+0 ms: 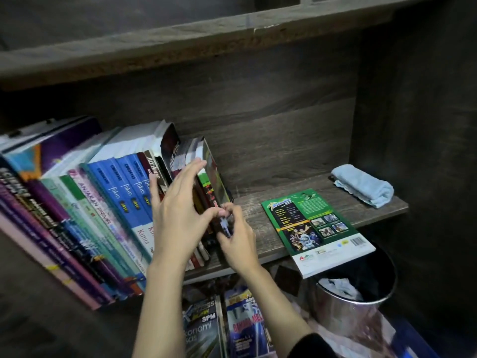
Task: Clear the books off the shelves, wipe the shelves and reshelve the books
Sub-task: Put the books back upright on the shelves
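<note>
A row of books (111,200) leans to the left on the dark wooden shelf (258,244). At its right end stand several thin books (214,187). My left hand (178,213) spreads over their spines, fingers and thumb curved round the bundle. My right hand (236,236) pinches the lower edge of the outermost thin book. A green book (315,231) lies flat on the shelf to the right, its corner overhanging the front edge. A folded light blue cloth (364,186) sits at the shelf's far right.
A shiny metal bin (353,303) with crumpled paper stands below the shelf's right part. More books (224,326) lie stacked under the shelf in front of me. An upper shelf board (206,45) runs overhead. The cabinet's side wall (418,125) closes the right.
</note>
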The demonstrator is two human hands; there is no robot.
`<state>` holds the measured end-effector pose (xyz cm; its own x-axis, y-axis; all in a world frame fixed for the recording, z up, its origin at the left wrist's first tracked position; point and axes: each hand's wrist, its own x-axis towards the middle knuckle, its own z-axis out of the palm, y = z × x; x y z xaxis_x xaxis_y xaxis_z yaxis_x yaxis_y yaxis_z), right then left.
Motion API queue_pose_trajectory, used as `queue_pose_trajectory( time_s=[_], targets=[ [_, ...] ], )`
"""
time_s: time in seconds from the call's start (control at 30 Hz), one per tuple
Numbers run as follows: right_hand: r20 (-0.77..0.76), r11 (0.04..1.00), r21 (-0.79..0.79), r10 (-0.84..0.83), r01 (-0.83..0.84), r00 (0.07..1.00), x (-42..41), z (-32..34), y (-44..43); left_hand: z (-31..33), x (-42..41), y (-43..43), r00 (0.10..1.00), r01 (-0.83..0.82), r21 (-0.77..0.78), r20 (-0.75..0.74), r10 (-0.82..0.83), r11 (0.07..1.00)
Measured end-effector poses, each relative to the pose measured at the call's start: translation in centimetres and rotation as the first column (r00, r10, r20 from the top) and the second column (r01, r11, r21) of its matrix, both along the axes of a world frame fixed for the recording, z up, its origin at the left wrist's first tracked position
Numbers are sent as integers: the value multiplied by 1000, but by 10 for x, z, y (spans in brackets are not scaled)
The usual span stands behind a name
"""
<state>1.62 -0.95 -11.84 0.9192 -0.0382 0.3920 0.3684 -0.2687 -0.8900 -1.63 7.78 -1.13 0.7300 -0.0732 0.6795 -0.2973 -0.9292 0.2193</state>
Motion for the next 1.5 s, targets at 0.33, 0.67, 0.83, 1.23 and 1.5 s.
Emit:
queue_pose_trajectory(
  time_s=[0.33,0.67,0.83,1.23,1.5],
  targets=[
    [-279,874,140,485,-465,829,22,-12,-48,-3,5,-1,999,-43,-3,11,43,999],
    [-313,982,-27,167,-185,935,30,-26,-31,-18,23,-3,989,-124,81,87,116,989],
    [-283,972,-190,78,-135,956,31,-24,-26,-24,33,-5,977,-183,106,134,168,977],
    [-220,934,-342,-189,106,957,27,-33,-12,-35,43,-10,948,-230,34,233,216,973],
    [-227,923,-375,-189,93,955,24,-27,-13,-39,45,-13,941,-255,16,234,245,967]
  ],
)
